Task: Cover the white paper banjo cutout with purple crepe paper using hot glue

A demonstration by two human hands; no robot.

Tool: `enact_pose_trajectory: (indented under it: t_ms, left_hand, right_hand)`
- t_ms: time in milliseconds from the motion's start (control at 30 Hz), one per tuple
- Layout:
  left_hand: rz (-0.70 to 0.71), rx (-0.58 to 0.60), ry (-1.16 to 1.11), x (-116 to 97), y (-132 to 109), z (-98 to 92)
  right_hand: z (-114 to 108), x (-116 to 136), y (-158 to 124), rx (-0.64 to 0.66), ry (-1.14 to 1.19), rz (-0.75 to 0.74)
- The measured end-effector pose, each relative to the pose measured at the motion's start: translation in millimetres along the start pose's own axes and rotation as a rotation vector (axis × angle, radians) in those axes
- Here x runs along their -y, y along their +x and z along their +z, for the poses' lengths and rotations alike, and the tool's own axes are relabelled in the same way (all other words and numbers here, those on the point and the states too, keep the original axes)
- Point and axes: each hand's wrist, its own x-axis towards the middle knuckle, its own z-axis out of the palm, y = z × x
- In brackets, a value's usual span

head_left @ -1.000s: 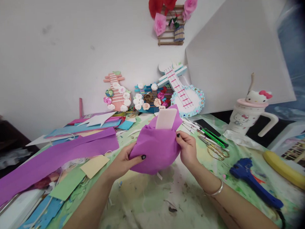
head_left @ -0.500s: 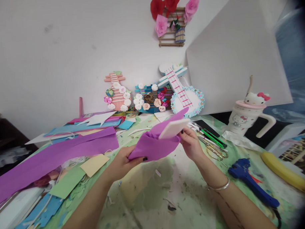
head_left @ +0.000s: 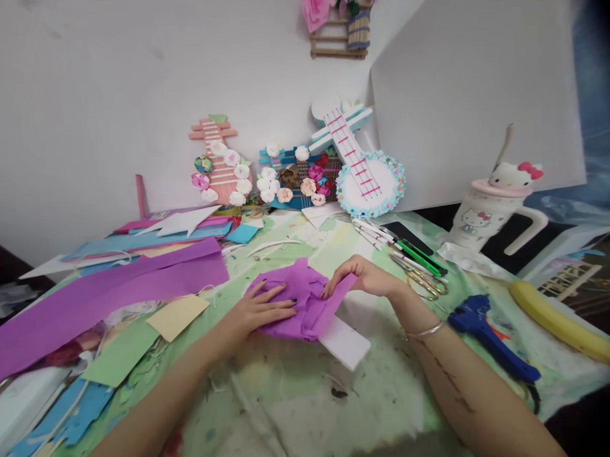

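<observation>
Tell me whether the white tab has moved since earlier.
Yes, downward in view: the white tab now shows lower than the scissors; earlier it showed higher.

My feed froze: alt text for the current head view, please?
A person's left hand lies spread on a purple piece on a table; the right hand curls over its raised flap. A white strip sticks out at lower right. Gold scissors and a blue glue gun lie further right.

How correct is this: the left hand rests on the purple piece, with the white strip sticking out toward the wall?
The direction is wrong: the head view shows the left hand resting on the purple piece, but the white strip sticking out on the near side.
</observation>
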Motion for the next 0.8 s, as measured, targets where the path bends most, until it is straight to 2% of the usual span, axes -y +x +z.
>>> enact_pose_trajectory:
  t_ms: [167,267,467,633,800]
  left_hand:
    - [-0.026,0.079,-0.017,-13.2,2.0,2.8]
    - [-0.044,0.083,-0.016,-16.4,2.3,2.5]
    - [-0.076,0.050,-0.026,-28.2,2.5,1.0]
    - [-0.113,-0.017,0.040,-39.8,11.6,6.7]
    - [-0.088,-0.039,0.090,-42.1,17.7,15.0]
  right_hand:
    - [4.5,-1.8,3.7,-0.078,-0.010,0.042]
    - [5.0,-3.3,3.9,-0.058,-0.025,0.053]
    - [7.3,-10.1,5.9,-0.118,-0.039,0.034]
    - [5.4,-6.7,3.4,-0.015,-0.001,0.043]
    - [-8.5,2.2,-4.9,0.135,-0.072,-0.055]
